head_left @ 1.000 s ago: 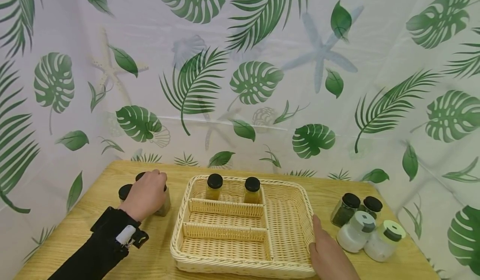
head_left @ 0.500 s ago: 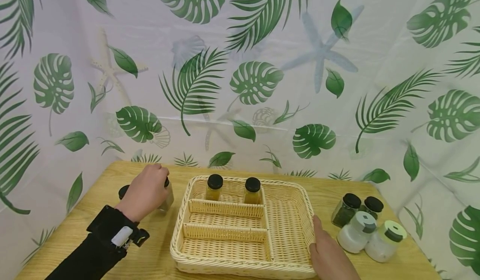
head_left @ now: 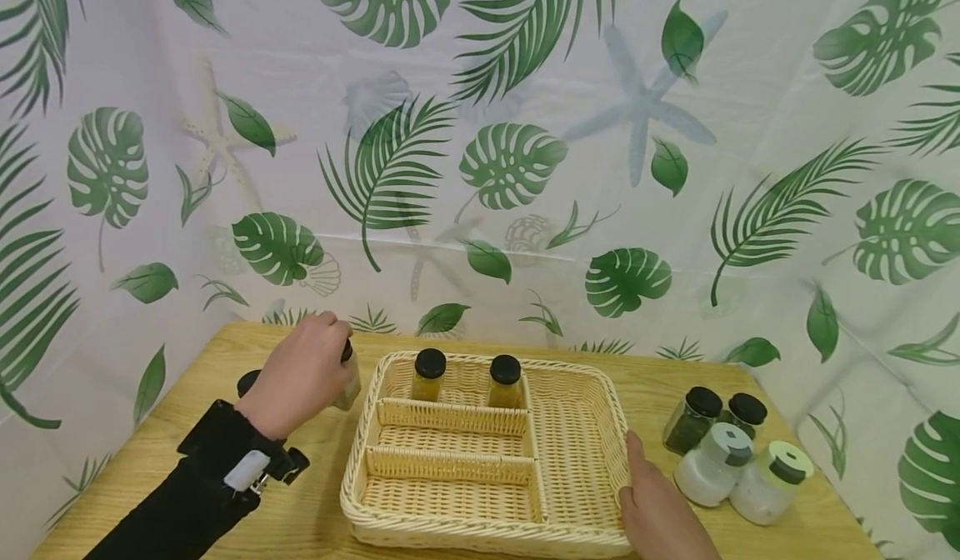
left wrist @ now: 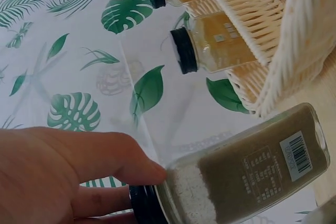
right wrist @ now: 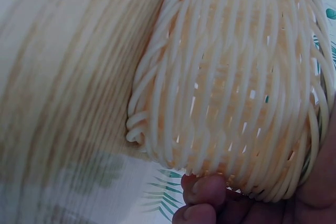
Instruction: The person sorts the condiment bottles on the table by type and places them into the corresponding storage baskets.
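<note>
My left hand (head_left: 300,374) grips a glass spice jar (left wrist: 247,177) by its black cap, left of the wicker basket (head_left: 487,535). Greyish-brown powder with a paler layer near the cap fills this jar, and a barcode label shows in the left wrist view. The jar is close to the basket's left rim. With thumb and fingers, my right hand (head_left: 660,502) holds the basket's right side near the front corner. Two black-capped jars of yellow contents, a left one (head_left: 427,383) and a right one (head_left: 504,389), stand in the basket's back compartment.
Another black-capped jar (head_left: 247,382) is mostly hidden behind my left hand. Right of the basket stand a dark-filled jar (head_left: 684,431), a second black-capped jar (head_left: 747,410), and two white-filled shakers, one grey-lidded (head_left: 708,468) and one yellow-lidded (head_left: 765,489). Leaf-printed cloth (head_left: 510,285) hangs behind the table.
My left hand has shifted right with the jar, bringing it nearer the basket's left rim, and the jar has risen a little. My right hand and the basket stay put.
</note>
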The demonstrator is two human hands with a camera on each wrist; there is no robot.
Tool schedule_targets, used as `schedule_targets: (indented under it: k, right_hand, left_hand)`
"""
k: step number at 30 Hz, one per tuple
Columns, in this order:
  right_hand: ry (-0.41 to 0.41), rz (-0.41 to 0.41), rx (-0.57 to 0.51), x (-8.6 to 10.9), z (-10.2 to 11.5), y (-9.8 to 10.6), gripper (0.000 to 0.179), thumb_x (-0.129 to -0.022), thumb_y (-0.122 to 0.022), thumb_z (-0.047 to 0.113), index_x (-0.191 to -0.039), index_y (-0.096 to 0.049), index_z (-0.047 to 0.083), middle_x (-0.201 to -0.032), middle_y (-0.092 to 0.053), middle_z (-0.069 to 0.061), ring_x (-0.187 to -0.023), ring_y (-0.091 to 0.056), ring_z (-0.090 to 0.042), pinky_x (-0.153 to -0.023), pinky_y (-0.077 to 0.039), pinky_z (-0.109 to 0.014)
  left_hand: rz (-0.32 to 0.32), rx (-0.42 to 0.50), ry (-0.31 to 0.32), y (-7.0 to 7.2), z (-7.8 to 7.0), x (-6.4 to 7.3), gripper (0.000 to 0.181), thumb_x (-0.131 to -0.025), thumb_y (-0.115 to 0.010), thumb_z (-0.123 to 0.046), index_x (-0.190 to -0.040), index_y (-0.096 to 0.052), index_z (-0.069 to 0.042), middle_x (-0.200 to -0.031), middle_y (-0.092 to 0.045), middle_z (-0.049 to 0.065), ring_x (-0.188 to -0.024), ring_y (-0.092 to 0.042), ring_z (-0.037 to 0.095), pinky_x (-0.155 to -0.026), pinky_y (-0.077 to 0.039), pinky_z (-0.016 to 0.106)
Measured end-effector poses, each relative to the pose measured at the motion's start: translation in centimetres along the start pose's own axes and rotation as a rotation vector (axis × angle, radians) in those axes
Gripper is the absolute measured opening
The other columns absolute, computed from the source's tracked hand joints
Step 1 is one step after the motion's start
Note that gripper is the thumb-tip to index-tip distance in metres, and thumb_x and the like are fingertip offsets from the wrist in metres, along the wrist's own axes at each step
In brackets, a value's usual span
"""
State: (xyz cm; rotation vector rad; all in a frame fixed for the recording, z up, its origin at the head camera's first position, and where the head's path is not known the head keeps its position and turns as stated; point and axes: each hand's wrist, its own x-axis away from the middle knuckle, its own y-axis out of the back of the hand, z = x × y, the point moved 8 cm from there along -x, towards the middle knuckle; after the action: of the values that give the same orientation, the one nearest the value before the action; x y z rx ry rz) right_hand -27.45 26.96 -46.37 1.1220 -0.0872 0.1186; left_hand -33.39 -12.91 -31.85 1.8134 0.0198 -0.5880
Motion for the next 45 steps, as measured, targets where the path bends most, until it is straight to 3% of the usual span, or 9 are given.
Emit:
schedule_targets:
  k: [9, 26, 38, 42, 45]
  right_hand:
    - [0.007, -0.001, 0.003, -0.1, -0.2, -0.1, 0.069, -0.099, -0.044, 0.007, -0.155, -0.007, -0.013, -0.141, -0.049, -0.038, -0.127, -0.053, -0.050, -0.098, -0.045, -0.060]
    - [0.015, -0.007, 0.007, 0.1, -0.2, 0.0, 0.070, -0.099, -0.045, 0.007, -0.155, -0.008, -0.013, -0.139, -0.050, -0.038, -0.126, -0.054, -0.050, -0.098, -0.046, -0.059]
    - [0.008, -0.010, 0.008, 0.1, -0.1, 0.0, 0.070, -0.099, -0.046, 0.007, -0.155, -0.009, -0.013, -0.139, -0.051, -0.038, -0.126, -0.054, -0.049, -0.099, -0.046, -0.059]
    - [0.003, -0.013, 0.019, 0.1, -0.1, 0.0, 0.070, -0.099, -0.046, 0.007, -0.155, -0.009, -0.012, -0.140, -0.050, -0.037, -0.127, -0.054, -0.048, -0.099, -0.045, -0.059]
    - [0.000, -0.014, 0.026, 0.1, 0.0, 0.0, 0.070, -0.100, -0.047, 0.008, -0.155, -0.009, -0.012, -0.141, -0.050, -0.036, -0.128, -0.053, -0.048, -0.100, -0.045, -0.059]
  left_hand:
    - [-0.016, -0.030, -0.016, 1.3, -1.8, -0.2, 0.005, -0.082, -0.067, 0.000, -0.081, -0.063, -0.002, -0.076, -0.053, 0.005, -0.074, -0.052, 0.023, -0.065, -0.044, 0.037]
    - [0.002, 0.000, -0.081, 1.5, -5.7, -0.2, 0.007, -0.083, -0.070, -0.001, -0.089, -0.067, 0.000, -0.084, -0.056, 0.007, -0.080, -0.055, 0.025, -0.069, -0.048, 0.037]
    - [0.099, 0.050, -0.117, 0.0, -9.3, -0.5, 0.017, -0.087, -0.071, -0.005, -0.102, -0.068, 0.003, -0.093, -0.060, 0.009, -0.084, -0.053, 0.023, -0.075, -0.048, 0.035]
    - [0.114, 0.075, -0.148, -0.6, -10.4, -0.7, 0.004, -0.086, -0.068, -0.002, -0.090, -0.065, -0.002, -0.088, -0.058, 0.007, -0.081, -0.050, 0.022, -0.073, -0.046, 0.035]
    - [0.115, 0.089, -0.173, -1.1, -11.0, -0.8, 0.005, -0.085, -0.066, 0.001, -0.084, -0.064, -0.004, -0.088, -0.058, 0.007, -0.081, -0.050, 0.021, -0.072, -0.046, 0.034]
